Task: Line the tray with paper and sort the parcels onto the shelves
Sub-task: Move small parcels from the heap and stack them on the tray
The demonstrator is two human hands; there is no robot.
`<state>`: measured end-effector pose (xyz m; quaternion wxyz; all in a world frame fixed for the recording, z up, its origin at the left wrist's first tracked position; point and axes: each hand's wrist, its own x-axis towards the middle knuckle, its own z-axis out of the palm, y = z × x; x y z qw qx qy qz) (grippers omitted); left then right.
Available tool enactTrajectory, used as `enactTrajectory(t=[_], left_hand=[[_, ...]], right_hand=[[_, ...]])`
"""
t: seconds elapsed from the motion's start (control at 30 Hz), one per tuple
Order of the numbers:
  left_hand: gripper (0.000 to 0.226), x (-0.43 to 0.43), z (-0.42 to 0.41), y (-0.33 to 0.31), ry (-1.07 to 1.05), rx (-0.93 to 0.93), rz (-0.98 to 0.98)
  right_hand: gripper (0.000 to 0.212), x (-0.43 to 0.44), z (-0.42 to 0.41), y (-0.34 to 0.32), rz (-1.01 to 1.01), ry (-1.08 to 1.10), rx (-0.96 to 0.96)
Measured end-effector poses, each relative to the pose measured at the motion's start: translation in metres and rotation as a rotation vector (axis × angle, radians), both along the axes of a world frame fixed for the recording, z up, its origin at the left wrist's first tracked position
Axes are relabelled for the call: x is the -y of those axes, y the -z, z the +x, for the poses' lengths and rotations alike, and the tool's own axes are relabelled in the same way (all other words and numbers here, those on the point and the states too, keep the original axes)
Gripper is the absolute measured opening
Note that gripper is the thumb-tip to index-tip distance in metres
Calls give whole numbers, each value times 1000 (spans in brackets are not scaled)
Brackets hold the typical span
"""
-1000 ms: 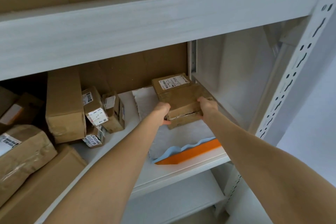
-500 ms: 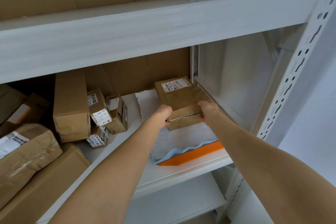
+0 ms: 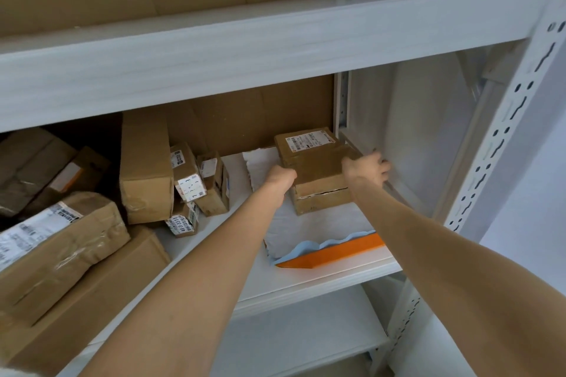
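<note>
Clamping the parcel (image 3: pixel 318 168) on the paper (image 3: pixel 306 223) at the far end of the tray (image 3: pixel 343 252), with left hand (image 3: pixel 280 177) curled against its left face and right hand (image 3: pixel 366 167) wrapped over its right edge, both equally near, long axis pointing away from the tray's front lip.

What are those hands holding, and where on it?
A brown parcel, gripped by its two sides: left hand on the left side, right hand on the right upper edge.
</note>
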<state>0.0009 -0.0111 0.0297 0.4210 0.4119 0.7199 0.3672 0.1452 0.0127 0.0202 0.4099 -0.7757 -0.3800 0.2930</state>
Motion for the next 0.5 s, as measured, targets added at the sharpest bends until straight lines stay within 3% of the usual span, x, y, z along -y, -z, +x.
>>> enactTrajectory(t=[0.17,0.33,0.5], left_hand=[[50,17,-26,-21,18,-280,234],[41,56,-76,-55,38,-567,546],[34,102,-144,-83,68,-744,673]], right_hand=[[62,10,-43,-27,164,-137,185],[61,31,-119,-45,332,-310,225],[55,65,-205,-68,490,-448,241]])
